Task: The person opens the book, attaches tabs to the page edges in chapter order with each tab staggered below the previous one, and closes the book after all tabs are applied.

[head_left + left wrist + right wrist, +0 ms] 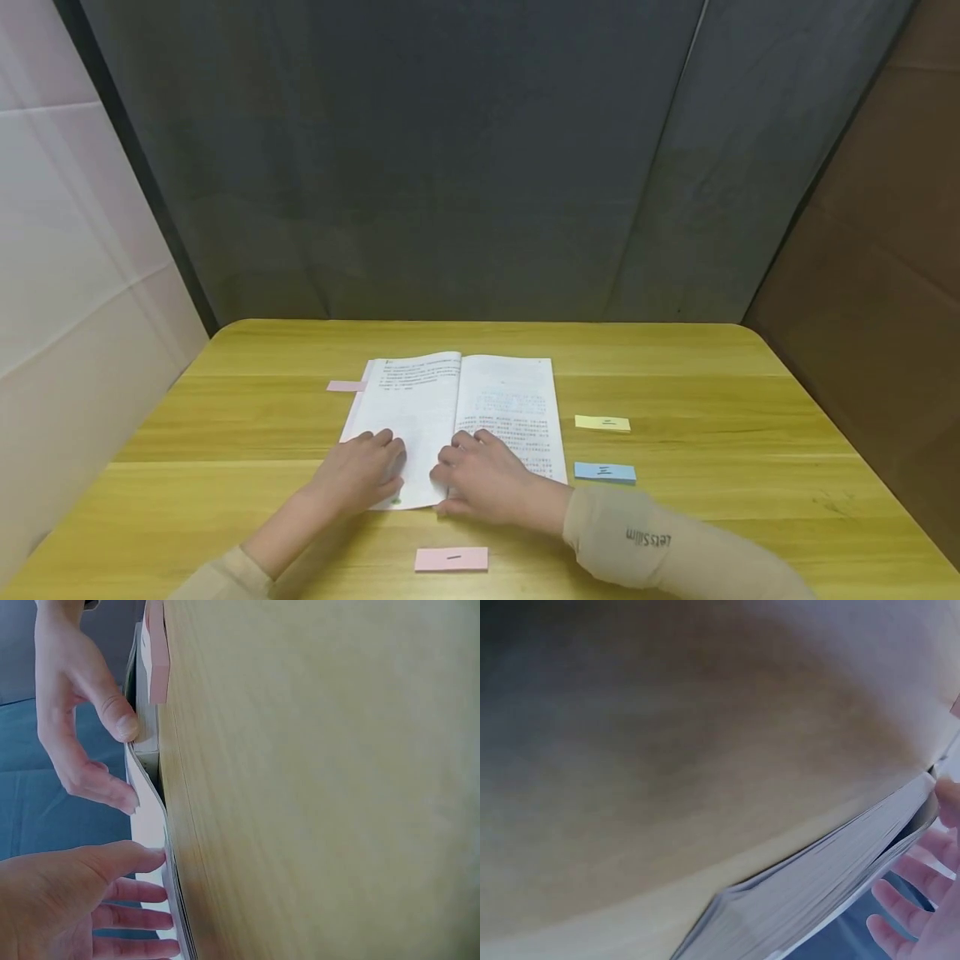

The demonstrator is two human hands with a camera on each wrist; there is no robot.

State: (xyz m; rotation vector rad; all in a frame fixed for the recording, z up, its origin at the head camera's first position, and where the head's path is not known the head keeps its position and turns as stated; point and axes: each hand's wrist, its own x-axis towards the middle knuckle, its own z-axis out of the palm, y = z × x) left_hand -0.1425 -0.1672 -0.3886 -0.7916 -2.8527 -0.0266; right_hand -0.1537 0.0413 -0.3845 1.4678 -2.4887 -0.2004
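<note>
An open book (420, 417) with printed pages lies on the table, its lower edge toward me. My left hand (358, 472) rests on the lower part of the left page, with its fingertips on the paper in the left wrist view. Beside the centre fold my right hand (483, 479) lies over the bottom of the book, fingers loosely bent and its thumb at the lower edge. The right wrist view shows the stacked page edges (825, 881) up close. A pink tab (346, 386) sticks out from the book's left side.
Nearest me on the wooden table (712, 400) is a pink note pad (451, 559) with one stroke. Right of the book are a yellow note pad (602, 423) and a blue note pad (604, 473), both marked. A dark curtain (450, 167) hangs behind the table.
</note>
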